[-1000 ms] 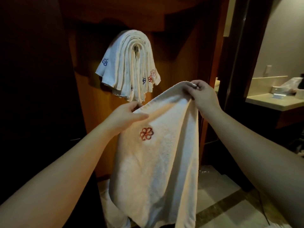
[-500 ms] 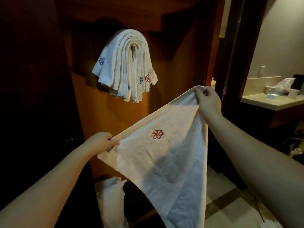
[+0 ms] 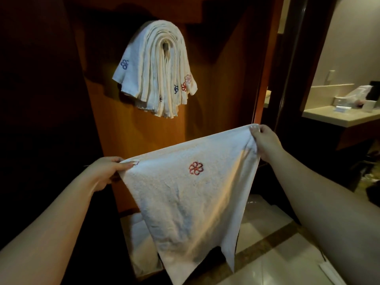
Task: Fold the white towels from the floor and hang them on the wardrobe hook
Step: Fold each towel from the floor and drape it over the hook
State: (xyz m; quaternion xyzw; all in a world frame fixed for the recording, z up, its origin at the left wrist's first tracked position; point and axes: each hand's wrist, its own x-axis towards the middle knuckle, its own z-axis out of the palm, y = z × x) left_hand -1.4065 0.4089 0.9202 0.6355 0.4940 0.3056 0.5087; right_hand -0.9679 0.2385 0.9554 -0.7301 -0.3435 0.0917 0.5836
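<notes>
A white towel (image 3: 191,206) with a red flower emblem hangs spread out in front of me, held by its two upper corners. My left hand (image 3: 107,171) pinches the lower left corner and my right hand (image 3: 265,140) pinches the higher right corner. Above, a thick bundle of folded white towels (image 3: 158,73) with blue and red emblems drapes over the wardrobe hook (image 3: 165,47) on the wooden panel (image 3: 222,79). More white towels (image 3: 141,243) lie on the floor below, partly hidden by the held towel.
Dark wardrobe interior fills the left. To the right, a dark door frame (image 3: 287,68) opens onto a bathroom counter (image 3: 337,116) with a tissue box and small items. Pale tiled floor (image 3: 273,254) lies at lower right.
My hands have pulled apart, spreading the towel wide. My left hand slid down and left to the other corner; the right hand lowered slightly. The towel now hangs as a stretched sheet.
</notes>
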